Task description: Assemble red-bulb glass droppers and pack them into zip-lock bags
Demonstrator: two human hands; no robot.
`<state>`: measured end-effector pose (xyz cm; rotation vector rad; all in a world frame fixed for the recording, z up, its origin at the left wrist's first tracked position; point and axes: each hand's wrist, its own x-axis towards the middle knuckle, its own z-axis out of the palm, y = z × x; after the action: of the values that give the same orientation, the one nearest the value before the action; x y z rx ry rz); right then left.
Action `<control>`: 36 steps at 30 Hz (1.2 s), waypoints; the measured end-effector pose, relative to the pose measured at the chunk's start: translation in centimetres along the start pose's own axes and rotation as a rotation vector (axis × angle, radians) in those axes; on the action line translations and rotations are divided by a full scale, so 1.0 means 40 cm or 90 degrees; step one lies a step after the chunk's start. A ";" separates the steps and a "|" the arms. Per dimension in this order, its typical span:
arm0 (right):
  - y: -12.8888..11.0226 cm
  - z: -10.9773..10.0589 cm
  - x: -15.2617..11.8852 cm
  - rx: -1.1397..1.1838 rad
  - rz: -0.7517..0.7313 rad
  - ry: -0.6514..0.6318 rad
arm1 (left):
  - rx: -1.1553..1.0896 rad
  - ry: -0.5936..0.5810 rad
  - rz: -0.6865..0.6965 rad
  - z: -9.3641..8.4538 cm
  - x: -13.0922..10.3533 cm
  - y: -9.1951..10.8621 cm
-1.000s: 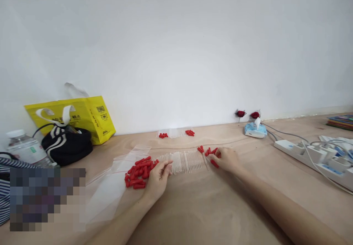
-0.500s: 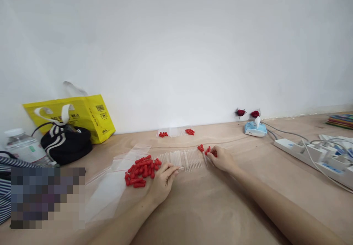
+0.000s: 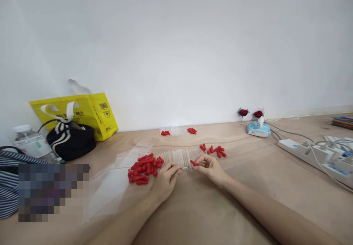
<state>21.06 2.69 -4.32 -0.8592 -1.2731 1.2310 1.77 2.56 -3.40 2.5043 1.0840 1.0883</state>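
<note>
In the head view a row of thin clear tubes [image 3: 173, 157] lies side by side on the wooden table. My left hand [image 3: 165, 179] is closed at the near edge of that row, thumb and fingers pinched on one clear tube. Just to its right, my right hand [image 3: 210, 168] pinches a red rubber dropper bulb [image 3: 193, 163], its narrow end pointing left. A heap of red bulbs [image 3: 143, 167] lies beside my left hand, partly on clear plastic bags [image 3: 110, 186]. Beyond my right hand are several more red bulbs [image 3: 219, 151], some with clear tubes seemingly attached.
Against the wall lies a clear bag [image 3: 178, 130] with small groups of red bulbs [image 3: 192, 130]. At left stand a yellow bag [image 3: 106, 122], a black pouch [image 3: 71, 142] and a plastic bottle [image 3: 31, 144]. At right are a tissue pack [image 3: 258, 129] and a power strip [image 3: 292, 148] with cables.
My right hand has come left from the red bulbs at the right, carrying one bulb to near my left hand. The left hand keeps its pinch. The view has shifted slightly.
</note>
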 end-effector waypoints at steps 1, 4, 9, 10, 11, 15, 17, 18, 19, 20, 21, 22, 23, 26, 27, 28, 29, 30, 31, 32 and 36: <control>0.003 0.004 -0.001 -0.003 -0.008 -0.004 | -0.002 0.000 0.002 0.000 0.000 0.000; 0.018 0.004 0.002 -0.026 -0.008 -0.006 | -0.009 0.004 0.012 0.001 -0.001 -0.001; 0.029 -0.002 0.000 -0.141 -0.029 -0.008 | 0.011 0.003 0.022 0.001 -0.004 -0.003; 0.025 -0.001 -0.003 -0.193 -0.060 -0.010 | 0.026 0.005 0.025 0.000 -0.005 -0.003; 0.020 0.001 -0.006 -0.251 -0.093 -0.016 | 0.043 0.007 0.026 -0.001 -0.006 -0.003; -0.003 0.010 -0.017 -0.412 -0.183 -0.075 | 0.072 0.008 0.034 -0.001 -0.007 -0.002; -0.009 0.012 -0.020 -0.439 -0.219 -0.083 | 0.068 0.005 0.039 0.001 -0.008 -0.004; -0.010 0.013 -0.020 -0.443 -0.232 -0.084 | 0.065 0.004 0.041 0.002 -0.008 -0.004; -0.009 0.012 -0.020 -0.443 -0.241 -0.086 | 0.063 0.004 0.042 0.002 -0.009 -0.005; -0.008 0.012 -0.020 -0.440 -0.248 -0.089 | 0.059 0.004 0.043 0.003 -0.009 -0.006; -0.006 0.011 -0.020 -0.438 -0.253 -0.094 | 0.057 0.003 0.045 0.003 -0.009 -0.006; -0.004 0.010 -0.019 -0.436 -0.257 -0.100 | 0.056 0.003 0.048 0.003 -0.009 -0.006; -0.003 0.009 -0.019 -0.435 -0.262 -0.106 | 0.058 0.002 0.051 0.002 -0.010 -0.006; -0.001 0.009 -0.022 -0.439 -0.282 -0.113 | 0.077 -0.001 0.067 0.001 -0.010 -0.004; -0.001 0.009 -0.023 -0.444 -0.289 -0.112 | 0.083 -0.001 0.075 0.000 -0.011 -0.004; -0.001 0.010 -0.024 -0.451 -0.298 -0.109 | 0.087 -0.001 0.085 0.000 -0.011 -0.004; 0.000 0.010 -0.026 -0.459 -0.308 -0.106 | 0.090 -0.002 0.096 0.001 -0.011 -0.004; 0.000 0.011 -0.027 -0.468 -0.320 -0.103 | 0.094 -0.002 0.107 0.002 -0.010 -0.005; 0.001 0.011 -0.028 -0.477 -0.333 -0.100 | 0.099 -0.002 0.116 0.002 -0.010 -0.006; 0.003 0.010 -0.028 -0.486 -0.349 -0.098 | 0.105 -0.001 0.124 0.003 -0.010 -0.007; 0.010 0.007 -0.025 -0.529 -0.433 -0.086 | 0.138 -0.003 0.132 0.005 -0.011 -0.008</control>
<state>20.83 1.74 -4.90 -0.7918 -2.0163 0.1905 1.54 2.50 -3.90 2.8422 1.0072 1.0668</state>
